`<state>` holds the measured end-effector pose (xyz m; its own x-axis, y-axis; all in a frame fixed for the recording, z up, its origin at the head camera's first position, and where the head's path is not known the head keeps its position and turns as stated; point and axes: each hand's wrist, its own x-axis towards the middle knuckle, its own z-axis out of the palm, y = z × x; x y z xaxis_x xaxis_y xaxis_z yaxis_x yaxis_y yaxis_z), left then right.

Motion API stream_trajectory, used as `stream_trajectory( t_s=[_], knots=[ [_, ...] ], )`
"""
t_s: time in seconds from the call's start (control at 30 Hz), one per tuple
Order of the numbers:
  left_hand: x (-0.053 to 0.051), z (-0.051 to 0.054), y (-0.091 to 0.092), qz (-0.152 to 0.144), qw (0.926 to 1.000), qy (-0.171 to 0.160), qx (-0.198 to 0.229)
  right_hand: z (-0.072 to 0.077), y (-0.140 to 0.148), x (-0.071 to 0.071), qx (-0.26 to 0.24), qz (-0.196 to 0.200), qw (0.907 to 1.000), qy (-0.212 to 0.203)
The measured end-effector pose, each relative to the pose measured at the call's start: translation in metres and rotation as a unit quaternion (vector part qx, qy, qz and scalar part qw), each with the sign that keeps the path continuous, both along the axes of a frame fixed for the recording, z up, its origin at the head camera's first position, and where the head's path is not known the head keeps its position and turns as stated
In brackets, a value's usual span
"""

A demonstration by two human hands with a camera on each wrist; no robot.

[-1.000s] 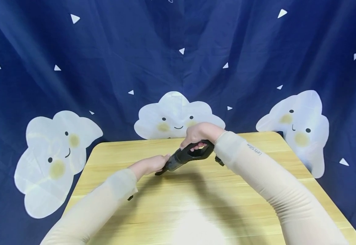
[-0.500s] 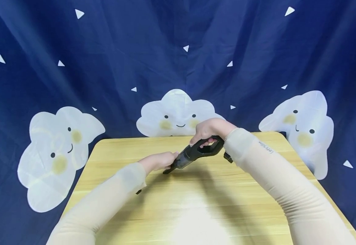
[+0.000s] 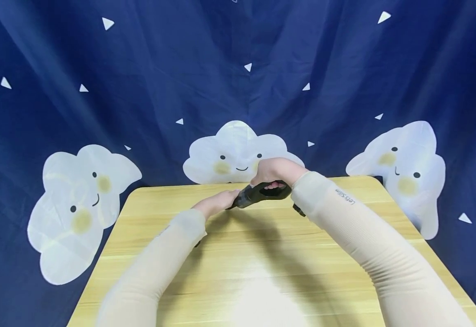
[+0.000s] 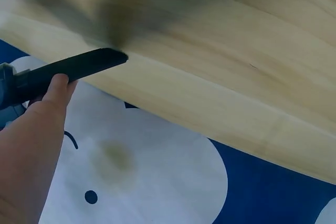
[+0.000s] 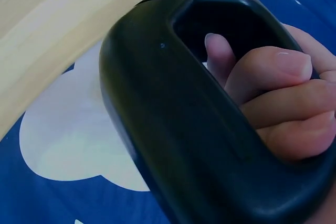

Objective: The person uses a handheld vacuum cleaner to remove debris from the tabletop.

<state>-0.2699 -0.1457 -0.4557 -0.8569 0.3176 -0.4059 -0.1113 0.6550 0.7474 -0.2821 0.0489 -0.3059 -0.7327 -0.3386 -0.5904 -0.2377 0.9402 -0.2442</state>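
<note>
A black handheld vacuum cleaner (image 3: 252, 195) with a looped handle is held over the far part of the table, slanting down to the left. My right hand (image 3: 278, 169) grips its handle (image 5: 152, 93); in the right wrist view, curled fingers (image 5: 283, 98) pass through the loop. My left hand (image 3: 219, 202) holds the flat, narrow nozzle (image 4: 79, 69) near the body, a finger over it in the left wrist view. The nozzle's tip points down at the tabletop; whether it touches the wood I cannot tell.
The pale wooden table (image 3: 238, 254) has rounded far corners and a bright glare near its front. A dark blue curtain (image 3: 205, 59) printed with white clouds hangs directly behind the far edge. Both arms cast shadows across the tabletop.
Both hands have carried the vacuum cleaner slightly right and then farther back toward the table's far edge. Both hands keep their hold. The head view has shifted a little.
</note>
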Motion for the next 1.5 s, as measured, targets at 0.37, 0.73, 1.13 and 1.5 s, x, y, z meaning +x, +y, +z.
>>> stream_trajectory(
  t_s=[0.37,0.73,1.13,1.5],
  knots=[
    [-0.005,-0.009,0.050,0.050,0.9981,0.025,0.024,0.012,0.031,-0.010,0.012,-0.055,0.9966,-0.060],
    [0.023,-0.004,0.059,0.039,0.9980,0.034,-0.035,0.006,0.051,-0.013,-0.033,-0.037,0.9929,-0.108],
    [0.035,-0.007,0.044,0.052,0.9945,0.034,-0.084,-0.025,0.055,-0.018,-0.114,0.019,0.9833,-0.141],
    [0.042,-0.013,0.035,0.070,0.9831,0.069,-0.154,-0.052,0.057,-0.018,-0.180,-0.003,0.9675,-0.177]
  ],
)
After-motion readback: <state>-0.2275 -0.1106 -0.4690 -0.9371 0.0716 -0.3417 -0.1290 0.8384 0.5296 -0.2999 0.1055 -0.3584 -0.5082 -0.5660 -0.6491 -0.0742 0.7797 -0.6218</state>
